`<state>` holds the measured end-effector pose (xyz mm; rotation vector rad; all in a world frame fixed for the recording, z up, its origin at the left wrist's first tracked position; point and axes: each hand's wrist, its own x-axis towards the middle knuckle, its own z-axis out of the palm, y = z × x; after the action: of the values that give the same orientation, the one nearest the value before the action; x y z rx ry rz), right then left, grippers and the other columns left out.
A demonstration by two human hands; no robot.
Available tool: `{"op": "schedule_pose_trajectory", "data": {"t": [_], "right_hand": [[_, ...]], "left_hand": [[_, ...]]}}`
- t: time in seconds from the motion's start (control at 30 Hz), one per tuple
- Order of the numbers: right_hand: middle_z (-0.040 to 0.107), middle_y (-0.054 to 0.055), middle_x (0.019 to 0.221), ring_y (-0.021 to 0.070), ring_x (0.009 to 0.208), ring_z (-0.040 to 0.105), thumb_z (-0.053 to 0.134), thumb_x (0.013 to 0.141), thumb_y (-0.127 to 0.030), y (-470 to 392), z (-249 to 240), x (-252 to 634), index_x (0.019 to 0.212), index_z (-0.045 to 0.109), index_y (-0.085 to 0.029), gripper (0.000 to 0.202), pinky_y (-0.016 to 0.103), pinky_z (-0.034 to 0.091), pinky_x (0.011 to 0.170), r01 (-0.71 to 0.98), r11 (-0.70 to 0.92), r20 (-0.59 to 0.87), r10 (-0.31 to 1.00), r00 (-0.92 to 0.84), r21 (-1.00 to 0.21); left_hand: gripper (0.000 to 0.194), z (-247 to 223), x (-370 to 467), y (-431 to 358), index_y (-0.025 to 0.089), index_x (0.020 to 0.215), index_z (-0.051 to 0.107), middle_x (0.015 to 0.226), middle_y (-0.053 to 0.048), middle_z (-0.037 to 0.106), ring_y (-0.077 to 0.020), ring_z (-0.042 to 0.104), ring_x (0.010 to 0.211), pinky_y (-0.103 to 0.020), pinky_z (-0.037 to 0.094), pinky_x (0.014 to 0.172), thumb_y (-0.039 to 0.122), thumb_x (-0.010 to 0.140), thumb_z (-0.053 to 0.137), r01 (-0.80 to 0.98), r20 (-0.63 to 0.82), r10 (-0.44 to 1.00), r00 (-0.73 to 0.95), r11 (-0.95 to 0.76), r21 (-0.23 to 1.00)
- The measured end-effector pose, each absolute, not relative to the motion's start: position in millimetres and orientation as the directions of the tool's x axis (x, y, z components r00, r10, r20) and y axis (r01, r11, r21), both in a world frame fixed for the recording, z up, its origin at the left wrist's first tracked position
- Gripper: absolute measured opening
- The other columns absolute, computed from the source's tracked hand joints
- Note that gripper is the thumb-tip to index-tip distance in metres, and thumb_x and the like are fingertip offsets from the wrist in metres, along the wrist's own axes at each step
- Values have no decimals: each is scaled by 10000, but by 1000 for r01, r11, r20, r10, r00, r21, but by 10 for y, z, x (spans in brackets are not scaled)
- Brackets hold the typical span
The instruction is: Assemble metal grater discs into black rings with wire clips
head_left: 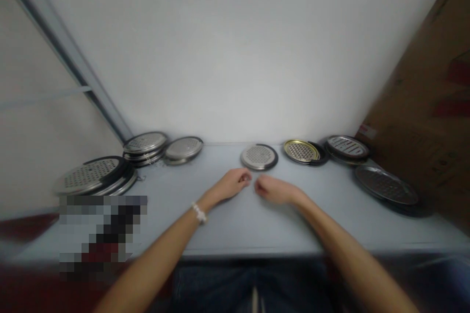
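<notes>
My left hand (234, 183), with a white bracelet (199, 212) on its wrist, hovers over the middle of the table with its fingers curled in. Close beside it, my right hand (275, 189) is closed like a fist. A small gap lies between the two hands. Whatever is inside the fingers, if anything, is hidden or too small to make out. Just beyond the hands lies a round perforated metal plate (259, 156), like a flat grater, with a black strip along its right edge. Neither hand appears to touch it.
More round grater-like plates stand in stacks at left (91, 176), back left (146, 143) and beside it (184, 149). A gold-rimmed plate (301, 151), a slotted plate (347, 146) and a dark plate (385, 185) lie at right. Cardboard boxes (414, 122) border the grey table (220, 234).
</notes>
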<state>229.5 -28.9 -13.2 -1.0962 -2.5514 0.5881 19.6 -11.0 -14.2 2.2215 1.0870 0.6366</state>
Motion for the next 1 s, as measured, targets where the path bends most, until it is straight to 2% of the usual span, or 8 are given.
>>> {"op": "schedule_pose_trajectory", "data": {"t": [0.2,0.3,0.4,0.5,0.63,0.73,0.87,1.0], "right_hand": [[595,41,702,140,643,497,559,851,-140,-321,-80,2314,710,588,-154,145,262,337,591,661,566,-32,748,-663,-492],[584,34,733,134,667,487,538,848,-133,-282,-132,2320,729,554,-155,122,259,332,608,659,539,45,791,-611,-524],[577,23,752,139,700,487,527,843,-141,-229,-177,2321,755,535,-163,91,258,350,633,621,476,178,859,-481,-623],[561,-6,718,135,675,486,545,843,-196,-198,-166,2321,776,529,-175,72,252,359,616,499,402,224,898,-378,-768],[570,-36,670,119,608,504,631,773,-230,-210,-103,2298,844,556,-176,117,237,379,580,251,295,174,894,-413,-922],[607,-41,638,109,564,521,682,726,-232,-238,-71,2262,867,570,-178,189,224,379,550,148,247,166,893,-418,-958],[618,-41,587,97,496,513,731,726,-298,-272,-51,2223,799,583,-182,202,215,362,496,84,194,145,904,-402,-977],[681,0,636,124,557,604,792,708,-372,-280,-45,2212,815,630,-170,280,232,421,543,-53,78,93,913,-398,-996]], "left_hand": [[191,-85,226,-127,123,928,712,798,-55,710,-160,614,712,-264,468,678,241,801,632,425,92,817,569,-388,818],[203,-44,240,-143,110,921,702,775,-53,701,-144,612,672,-268,481,666,248,778,665,333,37,828,560,-266,905],[235,-5,247,-145,113,907,696,771,-49,692,-139,624,691,-281,504,702,298,764,722,218,34,852,522,-172,961],[274,28,242,-142,118,917,697,791,-48,694,-135,628,711,-284,509,722,323,746,760,145,49,878,476,-134,980],[310,48,237,-155,115,922,697,832,-57,701,-137,637,730,-289,513,736,330,721,793,131,2,875,484,-74,989],[324,44,248,-170,115,916,695,806,-58,705,-151,649,734,-289,509,721,323,697,814,140,-10,868,497,-68,988],[339,48,263,-178,115,906,695,783,-65,716,-152,647,713,-272,493,686,347,697,825,128,23,861,508,-102,986],[354,74,250,-164,108,884,689,768,-77,722,-149,649,694,-272,493,685,376,702,831,82,29,863,505,-81,993]]}}
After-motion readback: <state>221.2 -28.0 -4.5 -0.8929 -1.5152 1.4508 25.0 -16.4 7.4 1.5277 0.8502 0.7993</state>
